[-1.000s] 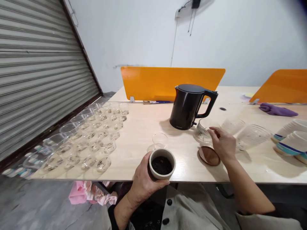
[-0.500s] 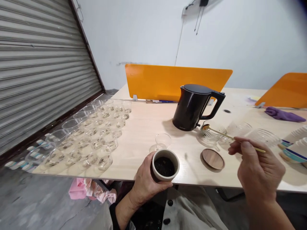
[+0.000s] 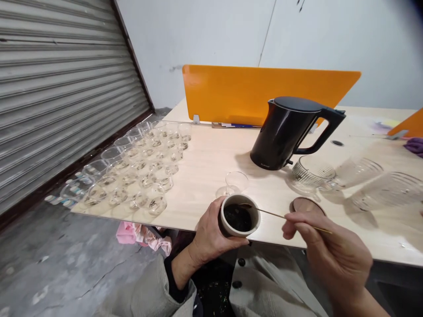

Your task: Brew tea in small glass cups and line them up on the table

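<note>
Wrapped round a pale round jar (image 3: 257, 216) is my left hand (image 3: 211, 231), holding it tilted at the table's front edge. Dark loose contents, like dry tea leaves, (image 3: 237, 220) lie inside. My right hand (image 3: 330, 246) pinches a thin gold-coloured spoon (image 3: 274, 213), whose bowl end is inside the jar's mouth. Just beyond the jar stands a clear cup (image 3: 236, 179). Partly behind my right hand lies a round wooden lid (image 3: 307, 205). A ribbed glass mug (image 3: 313, 172) is farther back on the right.
A black electric kettle (image 3: 287, 132) stands before an orange divider (image 3: 264, 94). Rows of clear cups (image 3: 155, 200) with small dark bits inside fill the table's left side. More ribbed glasses (image 3: 390, 191) lie at the right. Pink cloth (image 3: 148, 236) is below the table edge.
My right hand has moved left, bringing the spoon from over the ribbed glass mug into the jar. The view has shifted, and my left hand still holds the jar.
</note>
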Motion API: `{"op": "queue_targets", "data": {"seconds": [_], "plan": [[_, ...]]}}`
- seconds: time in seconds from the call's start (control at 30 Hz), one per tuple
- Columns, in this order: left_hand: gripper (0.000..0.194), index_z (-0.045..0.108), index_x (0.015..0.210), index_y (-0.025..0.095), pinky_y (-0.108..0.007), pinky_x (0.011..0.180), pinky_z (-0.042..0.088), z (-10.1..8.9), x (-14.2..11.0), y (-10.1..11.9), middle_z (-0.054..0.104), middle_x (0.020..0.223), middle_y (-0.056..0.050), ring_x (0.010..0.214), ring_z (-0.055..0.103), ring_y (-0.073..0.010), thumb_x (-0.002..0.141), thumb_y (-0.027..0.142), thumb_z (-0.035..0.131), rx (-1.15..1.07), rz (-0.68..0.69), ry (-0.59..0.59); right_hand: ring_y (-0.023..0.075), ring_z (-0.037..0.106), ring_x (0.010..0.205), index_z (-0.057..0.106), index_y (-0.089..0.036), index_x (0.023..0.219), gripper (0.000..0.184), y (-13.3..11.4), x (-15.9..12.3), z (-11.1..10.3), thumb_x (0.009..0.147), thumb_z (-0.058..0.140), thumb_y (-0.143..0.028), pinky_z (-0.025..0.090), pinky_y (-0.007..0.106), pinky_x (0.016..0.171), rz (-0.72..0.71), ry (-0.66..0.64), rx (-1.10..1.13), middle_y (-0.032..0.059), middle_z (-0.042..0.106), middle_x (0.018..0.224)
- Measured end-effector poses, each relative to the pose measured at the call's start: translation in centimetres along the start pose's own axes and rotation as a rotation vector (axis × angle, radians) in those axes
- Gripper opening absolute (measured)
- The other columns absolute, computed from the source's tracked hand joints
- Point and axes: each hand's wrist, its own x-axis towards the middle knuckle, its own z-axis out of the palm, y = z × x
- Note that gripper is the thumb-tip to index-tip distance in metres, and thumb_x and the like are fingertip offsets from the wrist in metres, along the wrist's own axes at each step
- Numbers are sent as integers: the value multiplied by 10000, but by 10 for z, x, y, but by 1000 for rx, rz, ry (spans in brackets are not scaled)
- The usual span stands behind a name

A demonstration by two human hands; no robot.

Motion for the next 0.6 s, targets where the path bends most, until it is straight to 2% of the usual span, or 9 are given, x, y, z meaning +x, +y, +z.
{"op": "queue_targets", "data": {"seconds": [0.13,0.3,0.43,0.6], "plan": [[1012,423,1449,256,-528,1101,487,0,-1,0,595,1394,-110,1297,589,-348,599,410,951,19,10,0,152,658,596,738,-325,1128,229,-1,11,12,988,618,-188,531,286,583,-181,-121,-167,-13,717,741],[1050,405,1459,257,-519,1097,493,0,-1,-2,588,1398,-110,1288,594,-339,583,414,961,19,14,-15,141,652,575,727,-266,1137,209,-8,22,25,1007,591,-176,518,257,554,-307,-209,-183,9,741,766],[1026,395,1459,250,-525,1079,504,0,-2,-3,587,1392,-116,1279,598,-339,615,435,947,33,16,-19,137,658,598,717,-261,1138,213,-10,23,32,1005,586,-157,518,246,565,-334,-248,-149,18,747,796],[986,406,1444,255,-538,1091,495,0,-1,-1,577,1412,-123,1303,586,-349,640,481,931,27,16,-26,126,633,533,713,-267,1092,190,-10,20,34,1008,572,-172,488,243,522,-258,-266,-90,-21,696,693]]}}
